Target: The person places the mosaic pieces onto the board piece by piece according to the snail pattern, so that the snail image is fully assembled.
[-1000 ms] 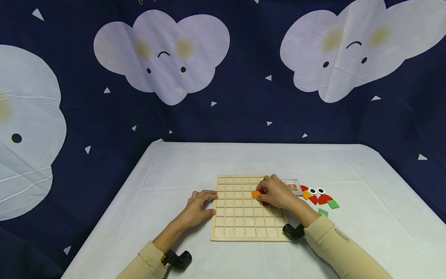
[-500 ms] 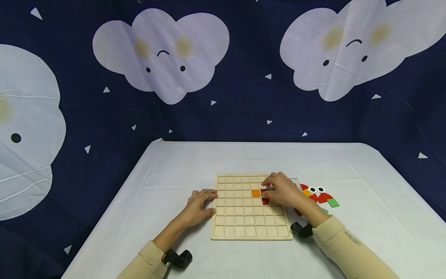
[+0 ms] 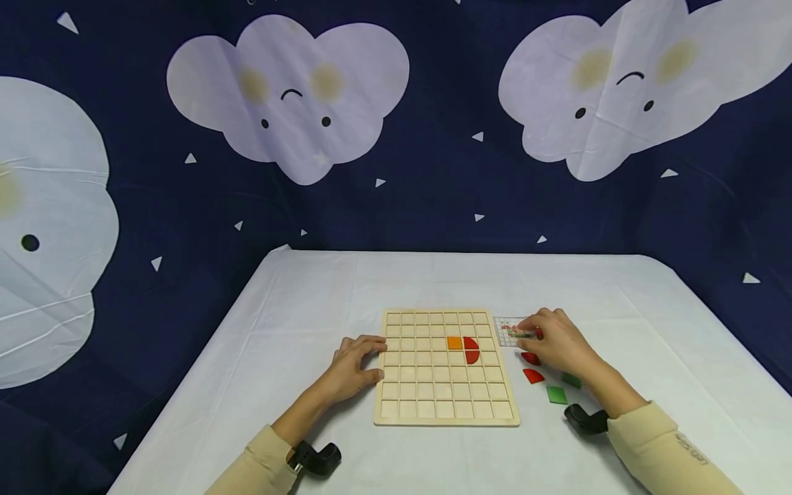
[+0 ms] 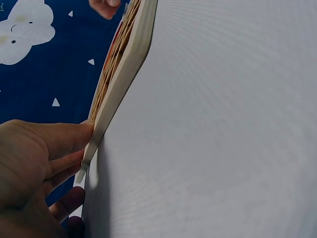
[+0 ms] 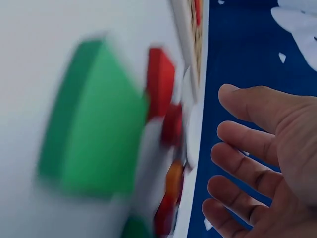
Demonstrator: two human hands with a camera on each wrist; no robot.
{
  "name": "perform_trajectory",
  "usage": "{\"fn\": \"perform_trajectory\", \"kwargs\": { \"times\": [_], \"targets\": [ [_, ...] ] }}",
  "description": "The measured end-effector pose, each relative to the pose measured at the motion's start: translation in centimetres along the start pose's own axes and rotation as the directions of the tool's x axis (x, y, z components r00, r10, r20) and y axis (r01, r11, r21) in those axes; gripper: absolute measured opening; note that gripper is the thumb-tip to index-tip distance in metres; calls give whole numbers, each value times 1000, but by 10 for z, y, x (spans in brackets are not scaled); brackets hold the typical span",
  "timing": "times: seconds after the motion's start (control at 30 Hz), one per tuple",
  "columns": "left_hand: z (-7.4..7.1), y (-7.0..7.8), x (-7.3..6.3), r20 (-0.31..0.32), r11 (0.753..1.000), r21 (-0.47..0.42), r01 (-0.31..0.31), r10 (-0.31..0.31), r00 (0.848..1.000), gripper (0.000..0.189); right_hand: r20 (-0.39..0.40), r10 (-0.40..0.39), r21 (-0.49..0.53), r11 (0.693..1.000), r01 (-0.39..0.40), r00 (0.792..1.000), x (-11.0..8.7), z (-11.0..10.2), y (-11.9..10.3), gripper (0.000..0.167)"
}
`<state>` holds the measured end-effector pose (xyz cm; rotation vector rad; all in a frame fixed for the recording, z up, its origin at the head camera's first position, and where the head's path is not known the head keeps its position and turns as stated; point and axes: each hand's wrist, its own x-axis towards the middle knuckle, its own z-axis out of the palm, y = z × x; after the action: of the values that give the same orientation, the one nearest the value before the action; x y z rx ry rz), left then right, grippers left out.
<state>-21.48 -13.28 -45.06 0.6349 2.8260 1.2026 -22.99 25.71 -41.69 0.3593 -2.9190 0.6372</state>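
Note:
A wooden grid board lies on the white table. It bears one orange square tile and two red quarter-circle tiles side by side with it. My left hand touches the board's left edge, fingers and thumb spread along it. To the right of the board, my right hand hovers over the loose tiles, partly hiding them and a gridded picture card. In the right wrist view its fingers are spread, with nothing between them.
Near my right hand lie loose red quarter-circle tiles and green tiles. The white-covered table meets a dark blue cloth with clouds behind it. Black wrist cameras are strapped to both wrists.
My right hand has left the tiles on the board and moved right, over the loose tiles. The orange square and red quarter-circles stay on the board. My left hand has not moved.

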Motion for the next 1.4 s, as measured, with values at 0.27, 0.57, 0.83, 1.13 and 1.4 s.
{"fn": "perform_trajectory", "kwargs": {
  "times": [0.27, 0.57, 0.83, 1.13, 1.4],
  "targets": [
    [0, 0, -1, 6, 1000, -9, 3, -3, 1000, 42, -23, 82, -49, 995, -83, 996, -12, -3, 20, 30],
    [0, -1, 0, 1, 1000, 2, 1, -1, 1000, 42, -14, 143, -85, 986, -144, 990, -18, -1, 27, 38],
    [1, -2, 0, -3, 1000, 8, 1, -1, 1000, 43, -21, 105, -108, 988, -107, 994, -19, 0, 28, 33],
    [1, 0, 0, -6, 1000, 7, 4, -4, 1000, 42, 31, 51, -55, 997, -49, 998, -33, -3, 33, 22],
    [1, 0, -1, -4, 1000, 3, 5, -5, 1000, 42, 58, 45, -42, 998, -42, 997, -47, -5, 34, 25]
  ]
}}
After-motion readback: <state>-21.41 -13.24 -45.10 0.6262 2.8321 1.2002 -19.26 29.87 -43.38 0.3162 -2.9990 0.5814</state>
